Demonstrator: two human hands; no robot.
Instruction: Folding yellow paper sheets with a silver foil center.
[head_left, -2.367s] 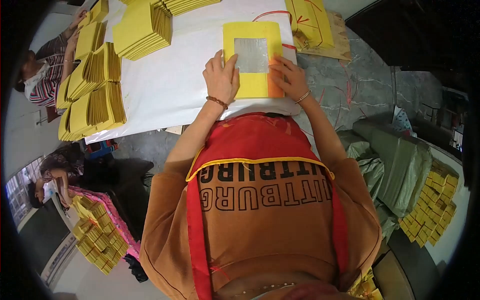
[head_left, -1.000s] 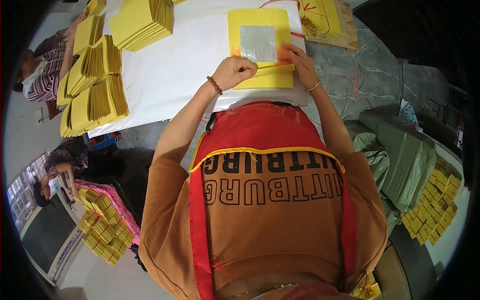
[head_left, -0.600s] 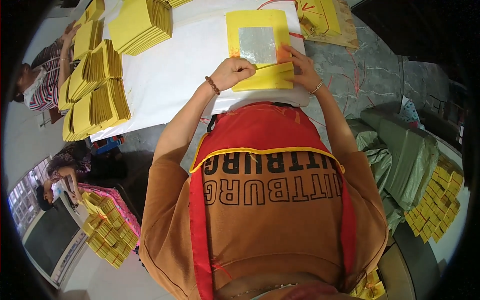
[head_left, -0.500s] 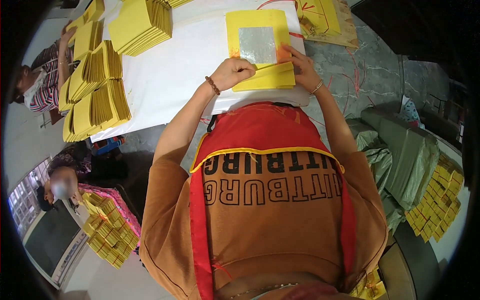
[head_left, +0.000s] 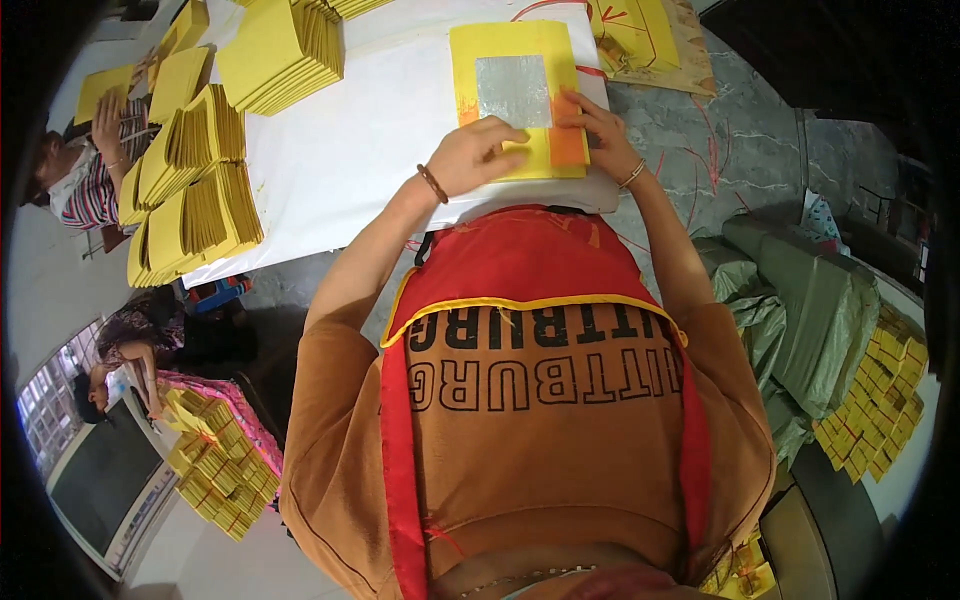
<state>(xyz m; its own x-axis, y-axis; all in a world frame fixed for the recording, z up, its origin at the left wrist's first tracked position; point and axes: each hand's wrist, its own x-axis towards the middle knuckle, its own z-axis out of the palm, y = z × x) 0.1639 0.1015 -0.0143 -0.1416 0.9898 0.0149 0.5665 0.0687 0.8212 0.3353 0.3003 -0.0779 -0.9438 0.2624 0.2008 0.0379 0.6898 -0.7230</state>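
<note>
A stack of yellow paper sheets lies near the table's front edge. Its top sheet bears a silver rectangle with orange marks on both sides and an orange patch at lower right. My left hand hovers at or just over the lower left part of the sheet, fingers apart, slightly blurred; whether it touches the paper I cannot tell. Along the right edge rests my right hand, its fingers bent loosely onto the sheets and nothing gripped.
Folded yellow paper stacks stand on the white-covered table, with more piles along its left side. Two other people sit at left, handling yellow paper. A tied yellow bundle lies on a board at the right. Green wrapped bales stand at right.
The lower part of the top sheet, folded up under my left hand before, now lies flat with its orange patch showing. My left fingers have opened. My right hand has hardly moved.
</note>
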